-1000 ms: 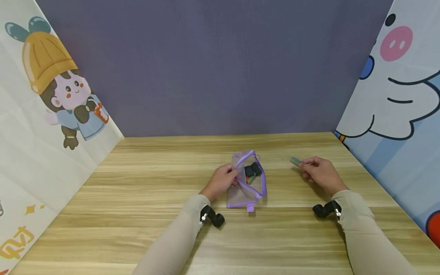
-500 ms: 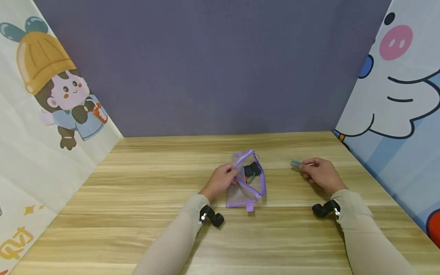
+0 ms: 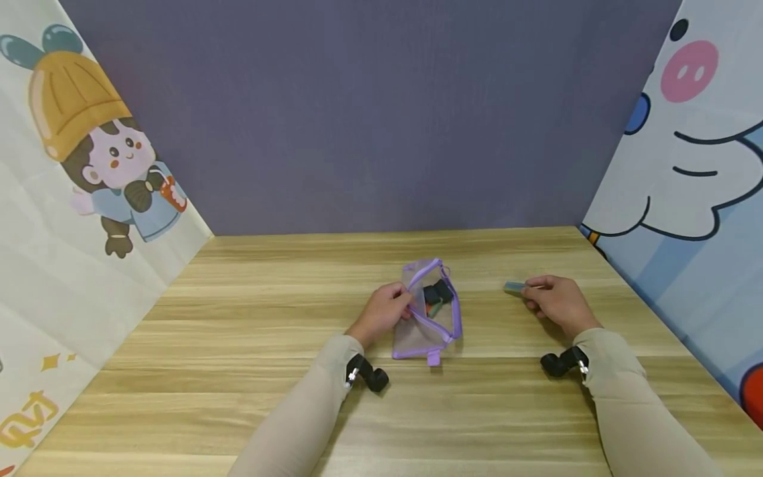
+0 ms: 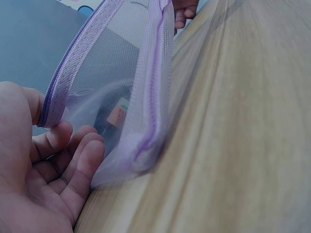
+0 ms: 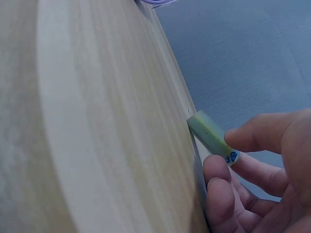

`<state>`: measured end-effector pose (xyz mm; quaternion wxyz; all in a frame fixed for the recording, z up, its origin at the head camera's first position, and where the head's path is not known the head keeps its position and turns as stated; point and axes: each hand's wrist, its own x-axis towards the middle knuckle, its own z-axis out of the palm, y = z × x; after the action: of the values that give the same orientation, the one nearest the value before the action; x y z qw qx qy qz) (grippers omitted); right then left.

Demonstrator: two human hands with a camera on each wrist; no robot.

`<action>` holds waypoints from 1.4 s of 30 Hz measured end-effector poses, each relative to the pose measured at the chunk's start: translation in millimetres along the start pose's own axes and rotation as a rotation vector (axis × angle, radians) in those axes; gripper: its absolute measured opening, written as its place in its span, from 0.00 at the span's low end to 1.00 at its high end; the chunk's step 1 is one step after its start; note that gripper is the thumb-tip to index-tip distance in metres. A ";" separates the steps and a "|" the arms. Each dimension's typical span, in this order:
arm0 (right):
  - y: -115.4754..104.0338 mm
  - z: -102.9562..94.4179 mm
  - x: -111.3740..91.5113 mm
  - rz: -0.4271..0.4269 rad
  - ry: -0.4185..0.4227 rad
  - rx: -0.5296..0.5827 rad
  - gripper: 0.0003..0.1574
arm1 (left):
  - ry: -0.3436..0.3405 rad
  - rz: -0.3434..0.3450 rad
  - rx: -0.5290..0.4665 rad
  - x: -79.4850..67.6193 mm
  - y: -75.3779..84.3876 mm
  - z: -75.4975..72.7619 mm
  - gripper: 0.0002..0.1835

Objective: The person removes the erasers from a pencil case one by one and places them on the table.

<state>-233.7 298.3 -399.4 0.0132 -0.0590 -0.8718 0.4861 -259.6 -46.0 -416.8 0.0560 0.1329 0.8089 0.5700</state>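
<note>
My left hand (image 3: pixel 383 311) pinches the near-left zipper edge of a see-through mesh zip pouch (image 3: pixel 411 341) with purple trim, holding its mouth apart. Inside lie two dark blocks (image 3: pixel 439 292), a small green piece (image 3: pixel 436 310) and something orange-red (image 4: pixel 117 115) that shows through the mesh. To the right of the pouch, my right hand (image 3: pixel 557 301) holds a small green bar (image 5: pixel 210 133) between thumb and fingers. A yellowish stripe runs along the bar, and blue marking shows at its end. Its free end points left, toward the pouch.
The wood-grain table (image 3: pixel 286 397) meets a dark grey-blue panel (image 3: pixel 381 119) at the back. Printed cartoon sheets stand at the left (image 3: pixel 42 199) and right (image 3: pixel 715 265). Black camera mounts (image 3: pixel 366 375) sit on both wrists.
The green bar in my right hand has tipped slightly, its free end now lower, and the right hand has shifted down a little. My left hand keeps its hold on the pouch edge.
</note>
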 end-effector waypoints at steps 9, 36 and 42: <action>0.8 0.1 -2.2 -0.005 0.005 0.003 0.29 | -0.002 -0.004 0.005 -2.7 1.8 -0.8 0.09; 1.3 -1.5 -1.1 0.003 0.127 0.043 0.27 | 0.002 0.002 0.022 -1.7 2.8 -0.3 0.09; -0.5 0.6 -2.0 0.002 0.135 0.056 0.28 | 0.004 0.001 0.023 -1.8 2.6 0.4 0.09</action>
<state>-231.8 297.3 -399.2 0.0730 -0.0921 -0.8551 0.5050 -257.4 -45.3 -414.6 0.0526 0.1328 0.8155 0.5608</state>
